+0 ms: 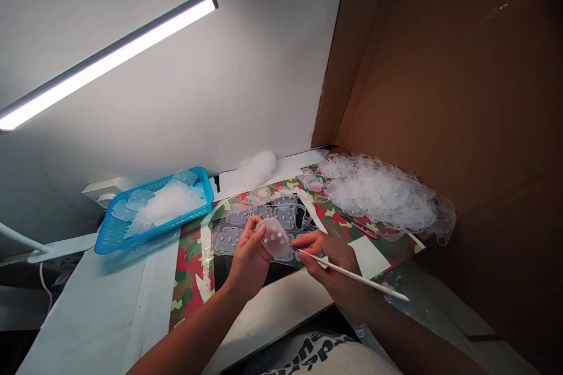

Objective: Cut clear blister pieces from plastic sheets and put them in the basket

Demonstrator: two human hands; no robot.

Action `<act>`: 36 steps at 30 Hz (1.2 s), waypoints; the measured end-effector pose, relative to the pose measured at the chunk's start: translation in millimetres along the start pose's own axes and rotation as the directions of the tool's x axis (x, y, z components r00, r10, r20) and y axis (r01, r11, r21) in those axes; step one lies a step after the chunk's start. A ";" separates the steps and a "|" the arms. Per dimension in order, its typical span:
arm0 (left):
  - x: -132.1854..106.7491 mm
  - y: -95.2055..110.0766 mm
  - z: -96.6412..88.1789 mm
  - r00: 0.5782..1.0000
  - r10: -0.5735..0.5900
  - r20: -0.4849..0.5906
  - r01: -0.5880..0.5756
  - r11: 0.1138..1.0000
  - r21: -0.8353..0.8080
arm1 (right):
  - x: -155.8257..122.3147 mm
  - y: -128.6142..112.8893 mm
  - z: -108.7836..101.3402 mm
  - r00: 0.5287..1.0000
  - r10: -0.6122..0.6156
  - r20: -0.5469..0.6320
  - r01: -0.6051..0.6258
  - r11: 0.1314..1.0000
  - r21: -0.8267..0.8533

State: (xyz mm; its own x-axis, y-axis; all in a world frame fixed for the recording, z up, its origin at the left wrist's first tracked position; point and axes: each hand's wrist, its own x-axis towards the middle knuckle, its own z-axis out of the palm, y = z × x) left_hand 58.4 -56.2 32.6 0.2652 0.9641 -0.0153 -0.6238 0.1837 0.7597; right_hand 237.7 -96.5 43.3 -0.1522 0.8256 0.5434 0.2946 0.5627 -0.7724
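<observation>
My left hand (250,261) is closed on a translucent, rounded-square silicone-like piece (275,235) with small raised dots, pinched between thumb and fingers. My right hand (328,261) grips a slim white-handled tool (358,276) like a pen, its thin dark tip touching or very close to the piece's lower right edge. Exactly what kind of tool it is does not show. Below both hands, a sheet of similar clear dotted pieces (231,237) lies on a black surface framed in white, on a camouflage-patterned mat (189,287).
A blue plastic basket (102,240) at the left holds a heap of translucent pieces. Stringy clear scraps (382,193) are piled at the right, near pink-handled scissors or tweezers (367,229) and a pale square pad (368,256). Cardboard (440,82) walls the right side; a lamp tube (109,58) hangs upper left.
</observation>
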 end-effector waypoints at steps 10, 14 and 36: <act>5.5 9.8 -11.6 0.930 0.269 0.251 -0.366 0.747 0.554 | -2.1 5.4 -0.9 0.996 -0.083 0.040 0.086 0.994 -0.074; 0.3 8.7 -2.9 0.956 0.237 0.173 -0.292 0.811 0.507 | -1.7 6.5 -1.2 0.994 -0.094 0.056 0.097 0.993 -0.060; 5.0 -32.3 -76.9 0.897 -0.048 0.440 -0.437 -0.254 0.863 | 17.5 112.2 -75.2 0.951 0.288 -0.111 -0.309 0.889 -0.338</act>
State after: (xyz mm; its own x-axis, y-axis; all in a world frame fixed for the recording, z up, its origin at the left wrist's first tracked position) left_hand 23.3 -42.5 -42.0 0.5912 0.7710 0.2365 0.6769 -0.6339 0.3742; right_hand 339.0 -22.0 -9.1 0.0453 0.9426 0.3308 0.6282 0.2306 -0.7431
